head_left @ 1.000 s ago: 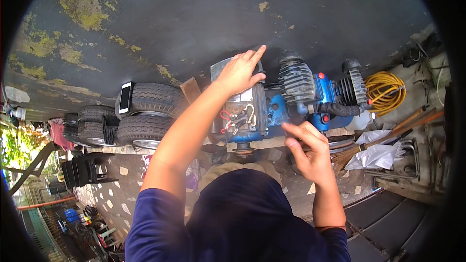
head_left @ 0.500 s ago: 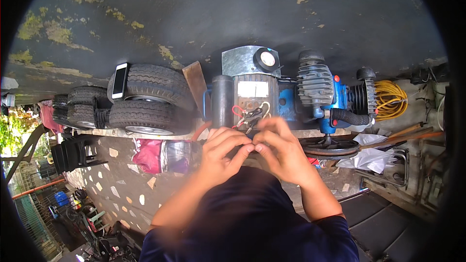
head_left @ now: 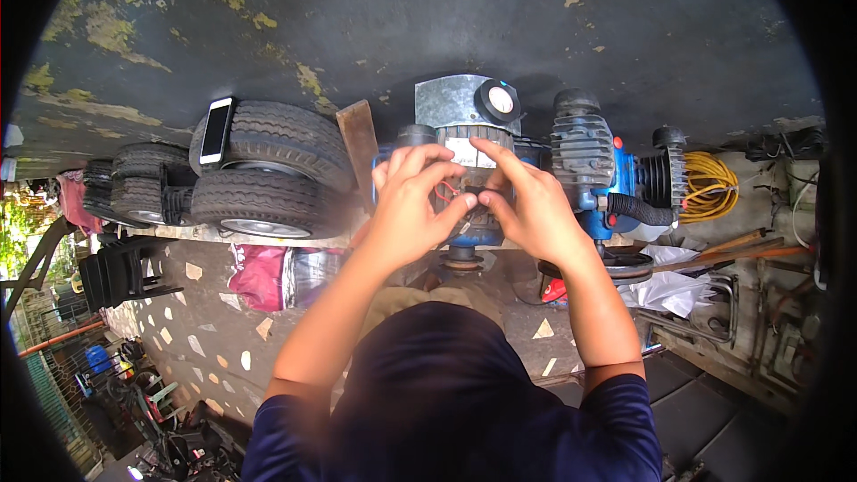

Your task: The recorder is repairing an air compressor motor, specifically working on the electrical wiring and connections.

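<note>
My left hand point(head_left: 415, 201) and my right hand point(head_left: 531, 196) meet in front of an electric motor with a finned casing and a white label point(head_left: 464, 151). Thumb and fingers of both hands pinch the dark wires point(head_left: 473, 189) close to the thumb tips; the exact grip is partly hidden. Beside my left fingers a red wire point(head_left: 443, 190) loops out. The forefinger of my right hand reaches up over the label. Above the motor, a roll of black tape point(head_left: 501, 100) rests against a grey metal plate point(head_left: 444, 103).
Right of the motor stands a blue compressor pump point(head_left: 578, 153) with black fins and a hose. A coiled yellow cord point(head_left: 711, 186) lies farther right. Several tyres point(head_left: 277, 138) are stacked at left, a white phone point(head_left: 217, 131) on them. Below sits a pink bag point(head_left: 259, 275).
Both hands have moved up and away from my body, now over the motor's front. My right forefinger has stretched upward. More of the floor below the motor shows.
</note>
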{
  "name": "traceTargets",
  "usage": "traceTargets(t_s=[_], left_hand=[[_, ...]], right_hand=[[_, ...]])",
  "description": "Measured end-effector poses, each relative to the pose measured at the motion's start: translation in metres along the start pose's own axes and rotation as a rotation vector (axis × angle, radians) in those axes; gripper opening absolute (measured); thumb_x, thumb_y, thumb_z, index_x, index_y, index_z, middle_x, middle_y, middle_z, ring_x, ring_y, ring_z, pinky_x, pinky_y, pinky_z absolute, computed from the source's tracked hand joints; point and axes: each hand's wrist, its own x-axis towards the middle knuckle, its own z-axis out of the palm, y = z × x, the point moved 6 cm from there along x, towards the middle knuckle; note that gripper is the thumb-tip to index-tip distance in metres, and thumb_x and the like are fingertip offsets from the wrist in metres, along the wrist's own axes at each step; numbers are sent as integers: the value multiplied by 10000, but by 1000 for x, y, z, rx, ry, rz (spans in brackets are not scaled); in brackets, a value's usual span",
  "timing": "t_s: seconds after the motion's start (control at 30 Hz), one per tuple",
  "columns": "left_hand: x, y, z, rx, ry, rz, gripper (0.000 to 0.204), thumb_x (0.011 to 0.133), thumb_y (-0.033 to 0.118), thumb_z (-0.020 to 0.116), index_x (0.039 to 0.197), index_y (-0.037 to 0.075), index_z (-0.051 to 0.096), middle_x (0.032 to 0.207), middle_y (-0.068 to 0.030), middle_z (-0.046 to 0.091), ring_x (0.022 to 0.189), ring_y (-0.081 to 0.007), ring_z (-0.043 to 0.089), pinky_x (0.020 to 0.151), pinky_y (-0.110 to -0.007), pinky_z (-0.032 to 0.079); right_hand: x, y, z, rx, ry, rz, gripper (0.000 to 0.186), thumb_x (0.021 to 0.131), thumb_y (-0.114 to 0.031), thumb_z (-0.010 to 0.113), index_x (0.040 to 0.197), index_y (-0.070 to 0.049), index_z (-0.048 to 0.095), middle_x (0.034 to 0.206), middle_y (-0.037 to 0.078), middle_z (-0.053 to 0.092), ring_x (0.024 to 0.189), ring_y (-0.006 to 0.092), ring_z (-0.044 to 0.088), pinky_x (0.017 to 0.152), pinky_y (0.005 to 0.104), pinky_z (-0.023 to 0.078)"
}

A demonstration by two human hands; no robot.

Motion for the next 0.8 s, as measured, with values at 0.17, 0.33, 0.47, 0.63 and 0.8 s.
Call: traceTargets(t_s=[0.17,0.33,0.47,0.63,0.8], left_hand=[[7,-5,7,24,-3,-4,119,863,191,809,956,122,782,1263,-33,640,1307,-278,528,1096,-488,308],[4,-3,12,101,62,14,91,831,160,795,897,113,751,1225,-28,610,1321,-285,508,1095,-498,296],[0,-7,16,108,97,-32,95,801,153,811,868,115,754,1220,-27,614,1330,-297,502,1094,-514,298],[3,-10,12,89,72,-34,116,793,176,838,846,112,757,1226,-29,623,1345,-302,497,1097,-513,308],[11,-3,9,166,-40,21,122,798,176,829,833,92,748,1211,-26,642,1314,-298,518,1085,-489,335]], right_hand=[[11,-3,1,-216,-61,-28,484,891,-62,756,1362,-98,647,960,159,761,964,382,729,801,499,575],[20,-6,2,-360,-60,-139,192,885,-73,750,1068,-23,721,952,163,747,954,391,722,799,501,582],[25,-4,5,-415,-89,-137,125,886,-68,737,998,-14,729,956,176,735,955,411,714,827,506,586],[28,1,6,-366,-157,-127,117,903,-89,722,983,-6,737,955,190,738,967,411,719,837,518,585],[29,-2,6,-363,-196,-126,133,922,-115,699,952,6,748,949,213,745,961,419,733,838,529,587]])
